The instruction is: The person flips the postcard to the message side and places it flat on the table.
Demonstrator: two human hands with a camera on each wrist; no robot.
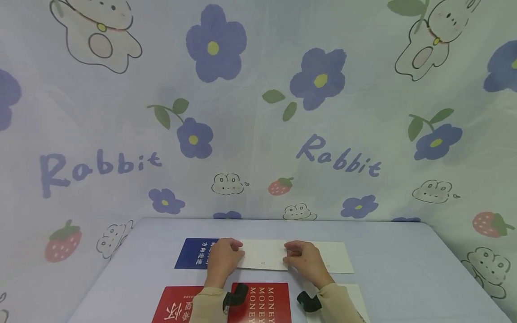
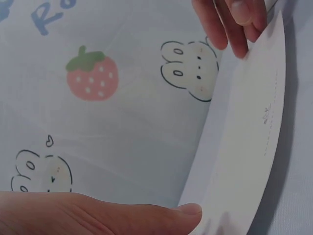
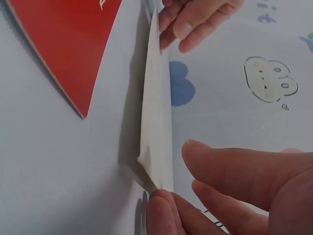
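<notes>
From here the white card point(image 1: 262, 258) runs lengthwise left to right; the left hand point(image 1: 223, 258) touches one end, grip unclear, the right hand point(image 1: 306, 259), loosely parted, the other

A screened-off work spot, room type unclear: a white table point(image 1: 404, 264) walled by a sheet point(image 1: 258, 130) printed with rabbits point(image 1: 422, 56)
</notes>
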